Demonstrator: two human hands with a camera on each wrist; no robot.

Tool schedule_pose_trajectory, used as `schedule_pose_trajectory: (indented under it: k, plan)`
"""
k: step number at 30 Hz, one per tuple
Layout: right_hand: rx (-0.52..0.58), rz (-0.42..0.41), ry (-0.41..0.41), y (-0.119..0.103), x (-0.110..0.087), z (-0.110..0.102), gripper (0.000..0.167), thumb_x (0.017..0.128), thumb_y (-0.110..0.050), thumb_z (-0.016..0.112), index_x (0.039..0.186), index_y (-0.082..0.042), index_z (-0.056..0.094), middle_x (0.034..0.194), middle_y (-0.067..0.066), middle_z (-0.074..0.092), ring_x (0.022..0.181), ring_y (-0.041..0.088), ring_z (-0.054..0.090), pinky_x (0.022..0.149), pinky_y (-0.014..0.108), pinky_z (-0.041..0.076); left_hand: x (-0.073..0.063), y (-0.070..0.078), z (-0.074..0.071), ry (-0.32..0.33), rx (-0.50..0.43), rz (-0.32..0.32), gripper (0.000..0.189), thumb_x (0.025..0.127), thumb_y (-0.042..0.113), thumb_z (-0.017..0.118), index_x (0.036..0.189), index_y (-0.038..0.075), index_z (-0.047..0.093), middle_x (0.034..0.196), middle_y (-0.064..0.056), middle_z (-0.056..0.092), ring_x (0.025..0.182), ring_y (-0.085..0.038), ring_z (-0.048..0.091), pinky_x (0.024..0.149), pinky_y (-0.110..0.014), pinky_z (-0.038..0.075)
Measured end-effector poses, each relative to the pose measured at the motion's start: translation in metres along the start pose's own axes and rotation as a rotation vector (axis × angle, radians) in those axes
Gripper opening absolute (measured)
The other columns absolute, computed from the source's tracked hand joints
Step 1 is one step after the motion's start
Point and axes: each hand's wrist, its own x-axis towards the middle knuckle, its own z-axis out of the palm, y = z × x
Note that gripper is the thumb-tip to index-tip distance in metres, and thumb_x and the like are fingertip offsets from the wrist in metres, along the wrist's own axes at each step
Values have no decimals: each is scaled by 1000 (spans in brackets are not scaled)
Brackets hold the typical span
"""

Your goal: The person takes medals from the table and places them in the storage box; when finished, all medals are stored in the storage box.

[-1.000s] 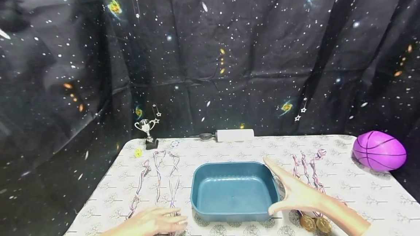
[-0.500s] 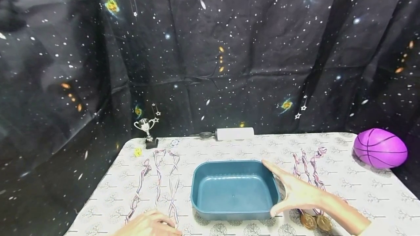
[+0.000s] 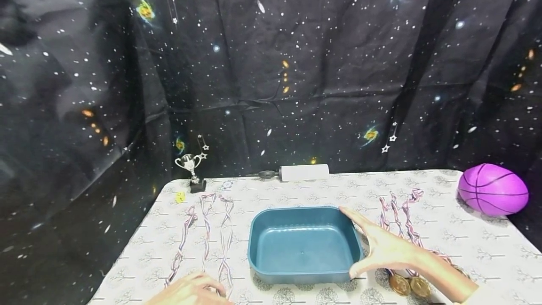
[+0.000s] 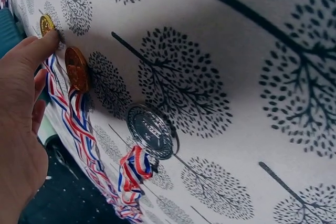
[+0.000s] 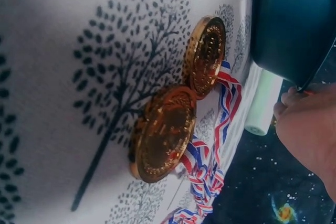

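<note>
In the head view my right hand [image 3: 387, 247] spans the right end of a blue-green plastic bin [image 3: 302, 276], thumb at the front corner, index finger at the back one. The right wrist view shows its fingers at the bin's edge. My left hand [image 3: 192, 288] is low at the bin's left, fingers bent. In the left wrist view its thumb and fingers pinch the edge of a gold medal [image 4: 46, 23], partly covered by the fingertip. A bronze medal [image 4: 77, 69] and a silver medal [image 4: 149, 131] lie beside it, on striped ribbons [image 4: 84, 140].
Two gold medals [image 5: 165, 135] with ribbons lie right of the bin, under my right forearm. Further back stand a silver trophy cup [image 3: 189, 164], a white cylinder [image 3: 304, 172] and a purple ball [image 3: 493, 189]. A yellow piece [image 3: 179, 197] lies near the trophy.
My left hand has drawn down toward the near edge, and its spread fingers have bent in at the medal. The right hand stays on the bin, which has not moved.
</note>
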Motion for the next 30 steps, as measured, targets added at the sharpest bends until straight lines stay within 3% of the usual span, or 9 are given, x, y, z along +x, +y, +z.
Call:
schedule_pose_trajectory:
  k: [5,9,13,15,19,22,25,28,30]
  plan:
    - [12,6,3,1,0,1,132,69,-37,102,169,-6,22,171,19,29,155,33,30,120,55,29,10,-6,2,63,86,149,26,86,28,79,111,33,76,105,27,68,106,4,58,94,-19,42]
    - [104,9,-11,1,-1,1,132,70,-31,102,169,-5,19,172,22,23,156,40,23,122,40,24,17,-8,1,90,129,198,17,84,28,79,101,31,74,101,23,67,101,2,59,93,-20,44]
    - [109,10,-7,1,-2,1,132,70,-30,102,169,-5,19,173,21,23,157,31,22,121,29,21,21,-10,-4,103,106,212,14,85,28,78,97,32,73,95,24,67,96,4,60,90,-16,43]
    - [98,11,-7,1,-3,1,132,70,-31,102,169,-5,19,173,20,24,157,25,22,121,29,20,23,-10,-10,108,15,162,15,87,26,79,98,33,72,93,25,68,94,6,60,88,-12,43]
    - [105,10,-13,1,-3,2,131,71,-31,102,169,-4,19,173,22,23,158,28,20,120,27,19,27,-6,-33,181,-278,-71,21,93,14,81,103,31,74,97,22,72,93,2,66,87,-13,50]
    - [112,1,-13,1,-1,1,131,71,-31,102,168,-1,20,172,24,22,156,42,20,119,25,17,37,-4,-58,282,-348,-270,24,92,11,84,103,30,76,99,18,76,93,-5,71,85,-23,57]
    - [131,4,-19,0,0,0,132,70,-30,102,168,2,19,172,27,21,154,52,18,119,25,18,50,-5,-87,337,-369,-490,21,95,14,81,103,32,77,98,18,77,100,-6,71,91,-28,54]
    - [121,12,-19,-2,0,0,132,70,-29,102,167,2,19,172,27,21,153,53,20,121,29,19,65,-14,-114,418,-474,-559,18,98,6,75,107,23,76,100,9,80,102,-12,74,93,-29,56]
    - [107,15,-16,-3,0,0,132,70,-30,102,167,2,19,172,27,22,154,50,21,121,31,18,74,-22,-129,501,-559,-543,17,98,-1,72,109,11,75,101,0,81,98,-17,76,91,-28,59]
